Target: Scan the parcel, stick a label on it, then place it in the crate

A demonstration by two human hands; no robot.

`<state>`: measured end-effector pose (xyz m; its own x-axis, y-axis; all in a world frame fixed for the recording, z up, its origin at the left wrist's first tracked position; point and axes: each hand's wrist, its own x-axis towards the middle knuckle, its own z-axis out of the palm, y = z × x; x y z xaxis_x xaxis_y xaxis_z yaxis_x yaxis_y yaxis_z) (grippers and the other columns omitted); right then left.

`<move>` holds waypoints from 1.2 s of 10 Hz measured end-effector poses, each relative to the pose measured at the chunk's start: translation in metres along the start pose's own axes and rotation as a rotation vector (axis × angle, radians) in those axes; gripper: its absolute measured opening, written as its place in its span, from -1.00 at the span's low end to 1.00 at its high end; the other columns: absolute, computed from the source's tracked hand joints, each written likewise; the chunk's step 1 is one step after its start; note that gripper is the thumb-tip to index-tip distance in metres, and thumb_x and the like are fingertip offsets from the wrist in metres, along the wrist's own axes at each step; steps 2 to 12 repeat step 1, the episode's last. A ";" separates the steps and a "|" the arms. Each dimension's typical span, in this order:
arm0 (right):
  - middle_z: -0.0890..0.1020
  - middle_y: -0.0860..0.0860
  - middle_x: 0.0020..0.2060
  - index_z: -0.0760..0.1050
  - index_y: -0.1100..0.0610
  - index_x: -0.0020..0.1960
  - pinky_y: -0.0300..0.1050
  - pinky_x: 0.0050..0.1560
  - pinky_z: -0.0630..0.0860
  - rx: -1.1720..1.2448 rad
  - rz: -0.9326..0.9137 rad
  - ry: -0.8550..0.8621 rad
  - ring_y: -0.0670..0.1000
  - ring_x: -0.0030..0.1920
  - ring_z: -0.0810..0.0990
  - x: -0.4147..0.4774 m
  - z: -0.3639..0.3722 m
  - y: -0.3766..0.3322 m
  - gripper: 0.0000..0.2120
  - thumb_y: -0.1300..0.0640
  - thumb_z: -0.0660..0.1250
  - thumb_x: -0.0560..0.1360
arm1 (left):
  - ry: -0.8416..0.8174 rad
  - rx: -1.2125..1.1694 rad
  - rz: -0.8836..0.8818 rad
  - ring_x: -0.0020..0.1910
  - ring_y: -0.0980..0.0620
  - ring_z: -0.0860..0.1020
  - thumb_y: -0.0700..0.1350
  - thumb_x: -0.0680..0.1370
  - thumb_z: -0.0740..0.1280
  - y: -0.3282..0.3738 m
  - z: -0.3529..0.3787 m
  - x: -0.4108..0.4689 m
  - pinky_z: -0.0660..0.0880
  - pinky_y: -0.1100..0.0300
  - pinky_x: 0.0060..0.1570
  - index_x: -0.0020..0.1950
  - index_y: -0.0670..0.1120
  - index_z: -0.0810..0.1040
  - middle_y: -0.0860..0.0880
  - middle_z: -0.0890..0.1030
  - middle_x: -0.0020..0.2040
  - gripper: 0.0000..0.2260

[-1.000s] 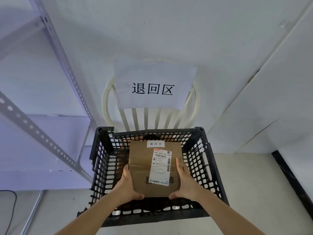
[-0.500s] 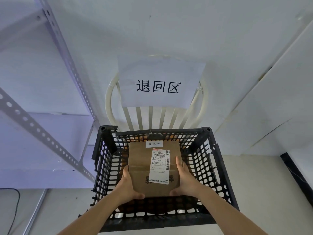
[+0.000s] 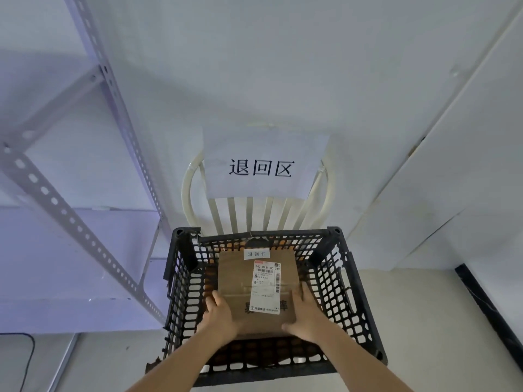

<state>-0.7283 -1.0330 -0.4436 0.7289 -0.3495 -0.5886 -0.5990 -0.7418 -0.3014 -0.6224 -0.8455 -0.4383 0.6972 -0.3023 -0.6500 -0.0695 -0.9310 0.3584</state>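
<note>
Parcel (image 3: 256, 290) sits inside your black crate (image 3: 343, 281), both your hands, left (image 3: 219, 316) and right (image 3: 305, 316), clamped on its near corners, chair (image 3: 188, 190) and paper sign (image 3: 264, 165) behind, metal shelving (image 3: 85, 222) left.

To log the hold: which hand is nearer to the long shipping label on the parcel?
Right. The right hand grips the parcel edge beside the shipping label; the left hand grips the opposite edge, farther away.

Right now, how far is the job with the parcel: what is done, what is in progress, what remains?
Done: the small white label is stuck near the parcel's top edge. Scanning cannot be judged. In hand: left hand and right hand hold the parcel inside the black crate. Left: set it down and let go.
</note>
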 end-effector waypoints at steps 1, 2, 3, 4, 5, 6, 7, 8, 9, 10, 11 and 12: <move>0.23 0.09 0.51 0.15 -0.08 0.52 0.21 0.46 0.22 -0.053 -0.066 -0.024 0.16 0.49 0.21 -0.028 -0.026 -0.025 -0.38 -0.09 0.23 0.51 | -0.026 0.022 0.072 0.46 -0.16 0.28 0.16 0.53 0.25 0.019 -0.026 -0.030 0.33 -0.04 0.40 0.58 -0.19 0.02 -0.19 0.16 0.55 -0.23; 0.23 0.09 0.51 0.15 -0.08 0.52 0.21 0.46 0.22 -0.053 -0.066 -0.024 0.16 0.49 0.21 -0.028 -0.026 -0.025 -0.38 -0.09 0.23 0.51 | -0.026 0.022 0.072 0.46 -0.16 0.28 0.16 0.53 0.25 0.019 -0.026 -0.030 0.33 -0.04 0.40 0.58 -0.19 0.02 -0.19 0.16 0.55 -0.23; 0.23 0.09 0.51 0.15 -0.08 0.52 0.21 0.46 0.22 -0.053 -0.066 -0.024 0.16 0.49 0.21 -0.028 -0.026 -0.025 -0.38 -0.09 0.23 0.51 | -0.026 0.022 0.072 0.46 -0.16 0.28 0.16 0.53 0.25 0.019 -0.026 -0.030 0.33 -0.04 0.40 0.58 -0.19 0.02 -0.19 0.16 0.55 -0.23; 0.23 0.09 0.51 0.15 -0.08 0.52 0.21 0.46 0.22 -0.053 -0.066 -0.024 0.16 0.49 0.21 -0.028 -0.026 -0.025 -0.38 -0.09 0.23 0.51 | -0.026 0.022 0.072 0.46 -0.16 0.28 0.16 0.53 0.25 0.019 -0.026 -0.030 0.33 -0.04 0.40 0.58 -0.19 0.02 -0.19 0.16 0.55 -0.23; 0.23 0.09 0.51 0.15 -0.08 0.52 0.21 0.46 0.22 -0.053 -0.066 -0.024 0.16 0.49 0.21 -0.028 -0.026 -0.025 -0.38 -0.09 0.23 0.51 | -0.026 0.022 0.072 0.46 -0.16 0.28 0.16 0.53 0.25 0.019 -0.026 -0.030 0.33 -0.04 0.40 0.58 -0.19 0.02 -0.19 0.16 0.55 -0.23; 0.23 0.09 0.51 0.15 -0.08 0.52 0.21 0.46 0.22 -0.053 -0.066 -0.024 0.16 0.49 0.21 -0.028 -0.026 -0.025 -0.38 -0.09 0.23 0.51 | -0.026 0.022 0.072 0.46 -0.16 0.28 0.16 0.53 0.25 0.019 -0.026 -0.030 0.33 -0.04 0.40 0.58 -0.19 0.02 -0.19 0.16 0.55 -0.23; 0.23 0.09 0.51 0.15 -0.08 0.52 0.21 0.46 0.22 -0.053 -0.066 -0.024 0.16 0.49 0.21 -0.028 -0.026 -0.025 -0.38 -0.09 0.23 0.51 | -0.026 0.022 0.072 0.46 -0.16 0.28 0.16 0.53 0.25 0.019 -0.026 -0.030 0.33 -0.04 0.40 0.58 -0.19 0.02 -0.19 0.16 0.55 -0.23; 0.23 0.09 0.51 0.15 -0.08 0.52 0.21 0.46 0.22 -0.053 -0.066 -0.024 0.16 0.49 0.21 -0.028 -0.026 -0.025 -0.38 -0.09 0.23 0.51 | -0.026 0.022 0.072 0.46 -0.16 0.28 0.16 0.53 0.25 0.019 -0.026 -0.030 0.33 -0.04 0.40 0.58 -0.19 0.02 -0.19 0.16 0.55 -0.23; 0.23 0.09 0.51 0.15 -0.08 0.52 0.21 0.46 0.22 -0.053 -0.066 -0.024 0.16 0.49 0.21 -0.028 -0.026 -0.025 -0.38 -0.09 0.23 0.51 | -0.026 0.022 0.072 0.46 -0.16 0.28 0.16 0.53 0.25 0.019 -0.026 -0.030 0.33 -0.04 0.40 0.58 -0.19 0.02 -0.19 0.16 0.55 -0.23; 0.23 0.09 0.51 0.15 -0.08 0.52 0.21 0.46 0.22 -0.053 -0.066 -0.024 0.16 0.49 0.21 -0.028 -0.026 -0.025 -0.38 -0.09 0.23 0.51 | -0.026 0.022 0.072 0.46 -0.16 0.28 0.16 0.53 0.25 0.019 -0.026 -0.030 0.33 -0.04 0.40 0.58 -0.19 0.02 -0.19 0.16 0.55 -0.23; 0.23 0.09 0.51 0.15 -0.08 0.52 0.21 0.46 0.22 -0.053 -0.066 -0.024 0.16 0.49 0.21 -0.028 -0.026 -0.025 -0.38 -0.09 0.23 0.51 | -0.026 0.022 0.072 0.46 -0.16 0.28 0.16 0.53 0.25 0.019 -0.026 -0.030 0.33 -0.04 0.40 0.58 -0.19 0.02 -0.19 0.16 0.55 -0.23; 0.23 0.09 0.51 0.15 -0.08 0.52 0.21 0.46 0.22 -0.053 -0.066 -0.024 0.16 0.49 0.21 -0.028 -0.026 -0.025 -0.38 -0.09 0.23 0.51 | -0.026 0.022 0.072 0.46 -0.16 0.28 0.16 0.53 0.25 0.019 -0.026 -0.030 0.33 -0.04 0.40 0.58 -0.19 0.02 -0.19 0.16 0.55 -0.23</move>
